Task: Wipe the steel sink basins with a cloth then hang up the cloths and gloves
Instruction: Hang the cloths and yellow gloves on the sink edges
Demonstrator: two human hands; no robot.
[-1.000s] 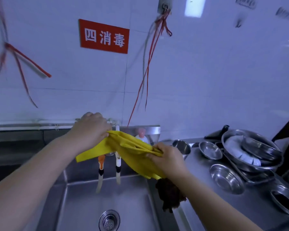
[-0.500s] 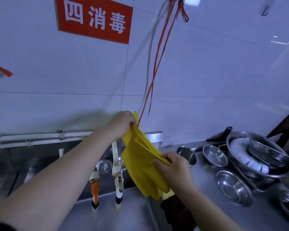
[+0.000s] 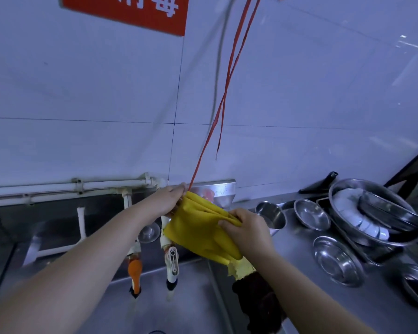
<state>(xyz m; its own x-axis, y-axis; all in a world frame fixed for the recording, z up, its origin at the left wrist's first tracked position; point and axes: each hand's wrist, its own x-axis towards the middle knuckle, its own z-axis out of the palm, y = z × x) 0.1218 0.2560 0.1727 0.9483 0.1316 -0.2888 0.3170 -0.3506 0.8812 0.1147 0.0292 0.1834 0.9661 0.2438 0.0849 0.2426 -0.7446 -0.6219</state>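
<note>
Hands held the yellow gloves (image 3: pixel 203 232) above the steel sink basin (image 3: pixel 179 302). Left hand (image 3: pixel 165 201) pinched their upper end beside a red string (image 3: pixel 227 88) hanging down the tiled wall (image 3: pixel 299 104); right hand (image 3: pixel 247 229) gripped the bunched middle. A dark cloth (image 3: pixel 256 300) hung below the right wrist, beside steel bowls (image 3: pixel 336 259).

A red sign (image 3: pixel 130 10) sits at the wall's top edge. Steel bowls (image 3: pixel 311 214) crowd the surface (image 3: pixel 299 273) toward its right edge, beside a large basin (image 3: pixel 374 213) holding what may be white dishes.
</note>
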